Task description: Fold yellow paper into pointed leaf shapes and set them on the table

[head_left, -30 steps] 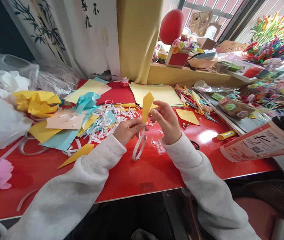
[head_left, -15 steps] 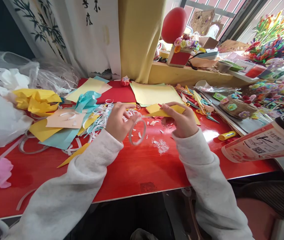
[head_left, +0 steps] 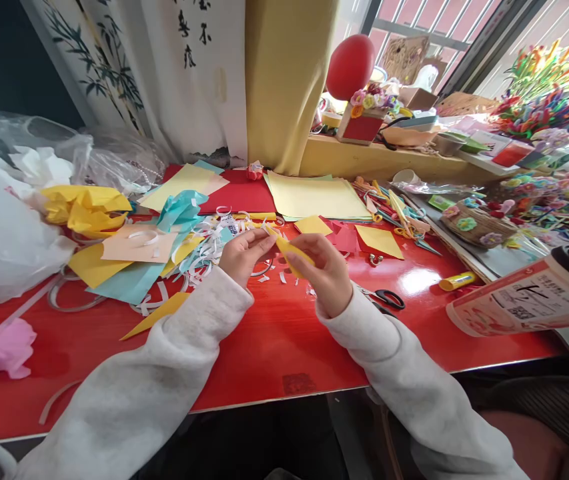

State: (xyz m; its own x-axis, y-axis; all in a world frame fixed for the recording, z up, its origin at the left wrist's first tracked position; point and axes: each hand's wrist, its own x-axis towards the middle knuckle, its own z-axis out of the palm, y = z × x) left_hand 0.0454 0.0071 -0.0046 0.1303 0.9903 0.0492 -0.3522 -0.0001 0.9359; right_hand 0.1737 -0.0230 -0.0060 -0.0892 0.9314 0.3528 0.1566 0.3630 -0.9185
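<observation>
My right hand point(head_left: 331, 273) pinches a folded piece of yellow paper point(head_left: 287, 250) over the middle of the table. My left hand point(head_left: 244, 257) is closed in a pinch at the paper's far left tip. From its fingers a thin white strip point(head_left: 265, 269) curls down in a loop, partly hidden behind the hand. Beyond my hands lie a yellow paper square point(head_left: 313, 225), a second yellow piece point(head_left: 380, 241) and some red paper point(head_left: 345, 237). Black-handled scissors point(head_left: 389, 299) rest beside my right sleeve.
White paper strips point(head_left: 209, 247) and coloured sheets point(head_left: 131, 280) are heaped at left, near a white plastic bag point(head_left: 9, 233). Pale yellow sheets point(head_left: 319, 195) lie at the back. A paper cup point(head_left: 524, 293) and a yellow glue stick point(head_left: 457, 281) are at right.
My right hand has come left and nearer to my left hand, tilting the yellow paper. The scissors, earlier hidden by my right arm, now show. The white loop has shifted behind my left fingers.
</observation>
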